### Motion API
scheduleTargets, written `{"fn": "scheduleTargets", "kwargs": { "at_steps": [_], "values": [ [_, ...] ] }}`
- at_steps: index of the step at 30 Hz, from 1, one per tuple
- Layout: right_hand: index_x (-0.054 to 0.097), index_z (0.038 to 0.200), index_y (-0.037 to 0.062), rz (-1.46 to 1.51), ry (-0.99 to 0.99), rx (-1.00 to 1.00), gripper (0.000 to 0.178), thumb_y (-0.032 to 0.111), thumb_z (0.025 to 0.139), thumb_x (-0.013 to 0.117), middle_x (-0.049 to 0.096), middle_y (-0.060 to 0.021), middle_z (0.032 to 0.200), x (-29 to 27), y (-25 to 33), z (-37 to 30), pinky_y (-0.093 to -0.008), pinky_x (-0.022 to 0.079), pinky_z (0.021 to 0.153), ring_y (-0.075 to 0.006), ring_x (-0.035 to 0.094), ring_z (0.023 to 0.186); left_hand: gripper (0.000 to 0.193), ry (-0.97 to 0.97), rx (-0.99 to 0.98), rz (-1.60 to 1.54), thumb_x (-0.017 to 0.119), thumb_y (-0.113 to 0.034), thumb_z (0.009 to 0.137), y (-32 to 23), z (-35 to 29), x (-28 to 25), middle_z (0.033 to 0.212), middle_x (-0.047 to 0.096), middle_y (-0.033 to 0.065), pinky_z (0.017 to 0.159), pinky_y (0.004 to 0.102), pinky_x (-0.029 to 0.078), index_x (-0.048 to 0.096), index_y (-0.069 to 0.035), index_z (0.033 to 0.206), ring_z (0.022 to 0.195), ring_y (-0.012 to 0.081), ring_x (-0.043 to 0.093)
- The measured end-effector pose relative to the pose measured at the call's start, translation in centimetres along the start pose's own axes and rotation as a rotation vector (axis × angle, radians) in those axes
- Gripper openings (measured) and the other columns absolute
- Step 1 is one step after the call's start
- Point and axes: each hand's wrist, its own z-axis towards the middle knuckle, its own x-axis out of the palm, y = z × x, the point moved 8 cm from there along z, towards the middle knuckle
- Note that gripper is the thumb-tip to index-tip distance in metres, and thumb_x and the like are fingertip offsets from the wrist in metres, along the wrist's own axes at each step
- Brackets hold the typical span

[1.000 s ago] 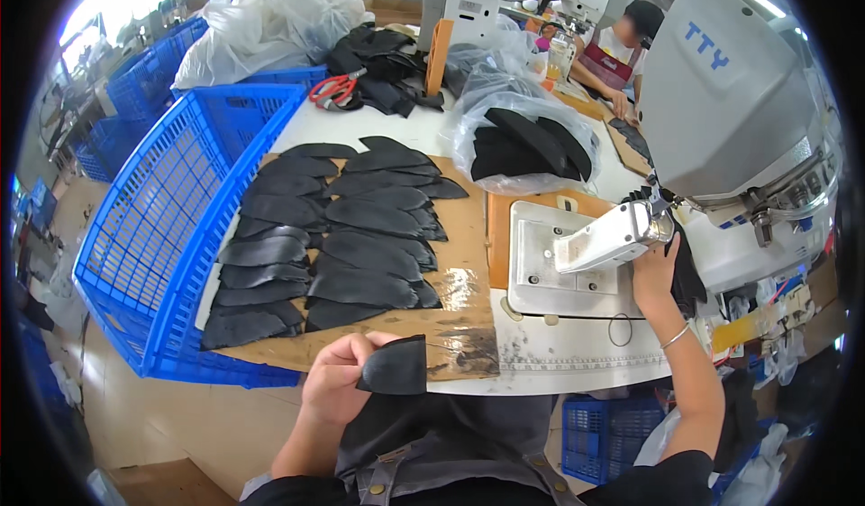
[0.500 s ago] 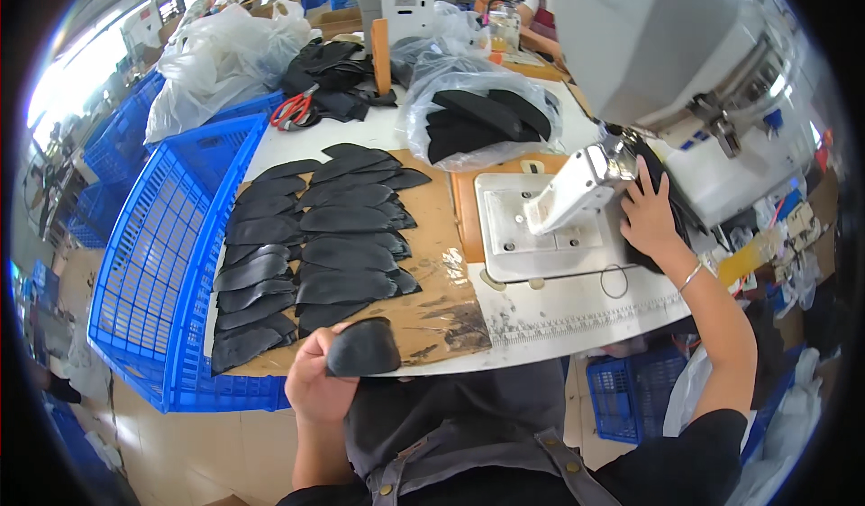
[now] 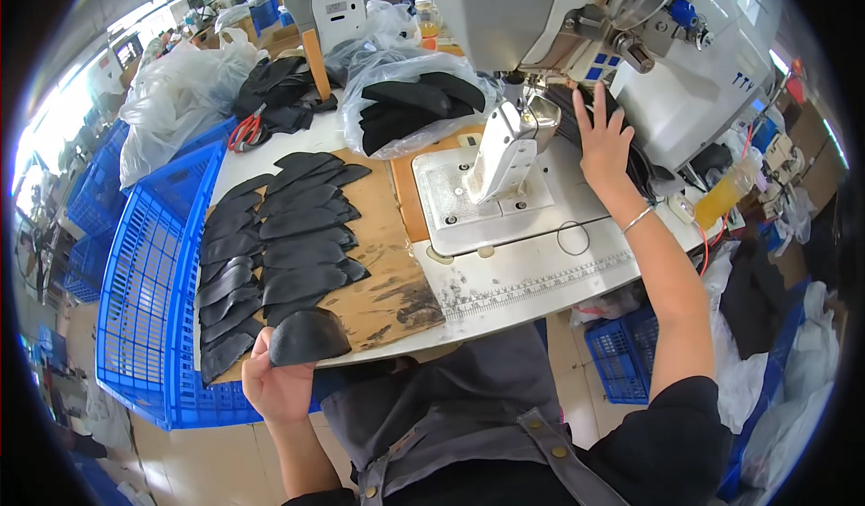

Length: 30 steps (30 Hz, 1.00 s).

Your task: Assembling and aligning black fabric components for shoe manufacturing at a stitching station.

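Note:
My left hand (image 3: 277, 389) pinches a curved black leather-like piece (image 3: 309, 337) by its left end, just over the table's front edge. Rows of similar overlapping black pieces (image 3: 302, 227) lie on a brown cardboard sheet (image 3: 396, 276) beyond it. To the right of the post (image 3: 505, 159) of a sewing machine (image 3: 487, 19), my right hand (image 3: 605, 150) is spread out, fingers pointing up. It is at a pile of black pieces (image 3: 638, 171), partly hidden by the hand and the post; whether the fingertips touch them I cannot tell.
A blue plastic crate (image 3: 149, 317) stands against the table's left side. Red-handled scissors (image 3: 247, 131) lie at the back left, near black scraps (image 3: 270, 87). Behind the post plate is a clear bag (image 3: 414, 105) of black pieces. Another blue crate (image 3: 622, 353) sits below.
My view has turned, so the table and machine sit further left in the picture. My left hand still holds the black piece; my right hand stays beside the post, fingers spread.

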Motion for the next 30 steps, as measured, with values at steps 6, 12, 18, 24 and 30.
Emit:
{"fn": "scheduleTargets", "kwargs": {
  "at_steps": [6, 12, 18, 24, 30],
  "values": [
    [0.022, 0.152, 0.0209, 0.099, -0.047, -0.072, 0.104, 0.004, 0.063, 0.074, 0.043, -0.0201, 0.135, 1.4, -1.5, -0.3, -0.0366, 0.045, 0.075, -0.0286, 0.052, 0.090, 0.012, -0.086, 0.001, -0.004, 0.048, -0.016, 0.087, 0.4, 0.3, 0.8, 0.103, 0.059, 0.0143, 0.090, 0.0460, 0.045, 0.046, -0.004, 0.091, 0.101, 0.0274, 0.057],
    [0.033, 0.149, 0.0237, 0.303, -0.126, -0.209, 0.095, 0.004, 0.064, 0.072, 0.048, -0.0112, 0.128, -11.0, -3.8, -6.4, -0.0388, 0.044, 0.082, -0.0281, 0.052, 0.099, 0.012, -0.140, 0.039, 0.053, 0.048, -0.015, 0.086, -0.9, -0.6, -0.4, 0.097, 0.057, 0.0123, 0.090, 0.0445, 0.044, 0.044, -0.005, 0.090, 0.097, 0.0255, 0.056],
    [0.049, 0.134, 0.0135, 0.352, -0.270, -0.227, 0.078, 0.008, 0.061, 0.077, 0.050, -0.0127, 0.131, -16.4, -10.1, -14.8, -0.0421, 0.040, 0.094, -0.0326, 0.049, 0.118, 0.011, -0.069, 0.010, 0.027, 0.049, -0.014, 0.086, 0.2, 0.1, -0.1, 0.099, 0.055, 0.0113, 0.091, 0.0434, 0.044, 0.043, -0.005, 0.090, 0.102, 0.0246, 0.054],
    [0.049, 0.132, 0.0185, 0.832, -0.338, -0.411, 0.057, 0.054, 0.088, 0.054, 0.053, -0.0145, 0.120, -16.3, -5.0, -20.2, -0.0390, 0.041, 0.083, -0.0301, 0.053, 0.105, 0.030, 0.114, 0.082, -0.001, 0.044, -0.018, 0.089, 0.1, 1.2, 1.5, 0.126, 0.054, 0.0166, 0.097, 0.0467, 0.044, 0.047, -0.001, 0.114, 0.119, 0.0294, 0.052],
    [0.047, 0.130, 0.0448, 0.740, -0.598, -0.602, 0.044, 0.036, 0.089, 0.060, 0.053, 0.0003, 0.128, -14.9, 4.5, -21.0, -0.0400, 0.038, 0.091, -0.0278, 0.049, 0.117, 0.013, -0.101, 0.133, 0.095, 0.051, -0.017, 0.086, -1.4, 0.6, 2.8, 0.102, 0.056, 0.0115, 0.096, 0.0431, 0.041, 0.044, -0.007, 0.088, 0.106, 0.0254, 0.053]
  ]
}}
